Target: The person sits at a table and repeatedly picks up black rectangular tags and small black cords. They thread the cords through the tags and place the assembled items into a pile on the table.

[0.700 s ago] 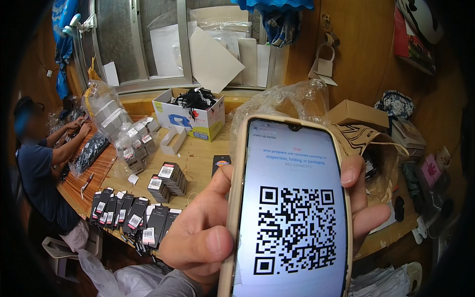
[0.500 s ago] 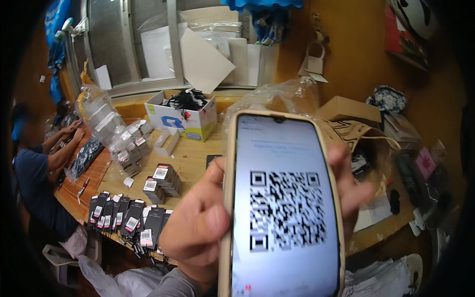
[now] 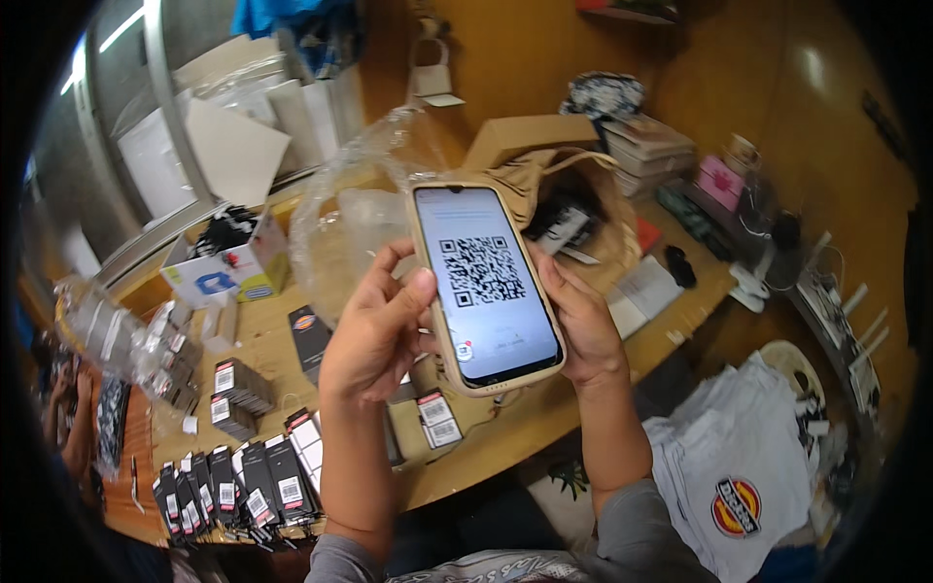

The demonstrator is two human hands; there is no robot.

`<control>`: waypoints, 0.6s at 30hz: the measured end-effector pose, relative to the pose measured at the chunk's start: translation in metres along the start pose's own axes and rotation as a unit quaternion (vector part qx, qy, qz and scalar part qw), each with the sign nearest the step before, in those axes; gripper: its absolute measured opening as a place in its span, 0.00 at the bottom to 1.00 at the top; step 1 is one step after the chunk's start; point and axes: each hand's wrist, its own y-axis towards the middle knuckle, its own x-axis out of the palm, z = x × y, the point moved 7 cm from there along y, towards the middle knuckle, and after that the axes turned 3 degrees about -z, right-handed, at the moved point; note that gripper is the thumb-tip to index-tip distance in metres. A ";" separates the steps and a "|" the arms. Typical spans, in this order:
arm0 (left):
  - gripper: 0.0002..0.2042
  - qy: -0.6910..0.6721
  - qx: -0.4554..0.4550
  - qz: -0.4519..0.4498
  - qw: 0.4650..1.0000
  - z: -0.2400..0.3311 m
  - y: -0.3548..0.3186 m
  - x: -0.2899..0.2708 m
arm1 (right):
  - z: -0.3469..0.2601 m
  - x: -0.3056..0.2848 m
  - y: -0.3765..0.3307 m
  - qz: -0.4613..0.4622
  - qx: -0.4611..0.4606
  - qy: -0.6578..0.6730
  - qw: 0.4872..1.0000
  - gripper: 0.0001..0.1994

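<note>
A smartphone (image 3: pixel 510 340) in a beige case is held upright and slightly tilted above the table, its lit screen showing a square black-and-white code. My left hand (image 3: pixel 377 335) grips its left edge, thumb on the front rim. On the opposite edge, my right hand (image 3: pixel 586 325) holds it too, the fingers partly hidden behind the case. Below and left of the phone lie a single black hang tag (image 3: pixel 309 340) and a tag with white barcode labels (image 3: pixel 439 420). Further left stand small stacks of tags (image 3: pixel 241 387), with a fanned row of black tags (image 3: pixel 255 481) along the near table edge.
A white printed box (image 3: pixel 225 267) with black cords stands at the back left, near bagged stacks (image 3: pixel 160 360). Crumpled clear plastic (image 3: pixel 330 209) and an open tan bag (image 3: pixel 622 219) lie behind the phone. A white shirt (image 3: pixel 695 437) is at right. Another person's arm (image 3: pixel 80 432) shows at far left.
The phone has moved farther from the camera, and its whole case and both my forearms now show. My view has swung right, bringing the white shirt in and leaving the other person mostly cut off.
</note>
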 end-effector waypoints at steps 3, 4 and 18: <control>0.18 0.055 -0.086 0.014 0.995 -0.040 0.006 0.026 | -0.006 -0.046 -0.045 0.086 0.010 0.000 0.996 0.17; 0.19 0.094 -0.111 -0.013 0.989 -0.053 0.007 0.033 | -0.007 -0.060 -0.057 0.124 0.002 -0.008 0.992 0.16; 0.46 -0.181 0.186 -0.471 0.843 -0.022 -0.108 0.142 | -0.107 -0.325 -0.205 0.450 -0.088 -0.322 0.828 0.11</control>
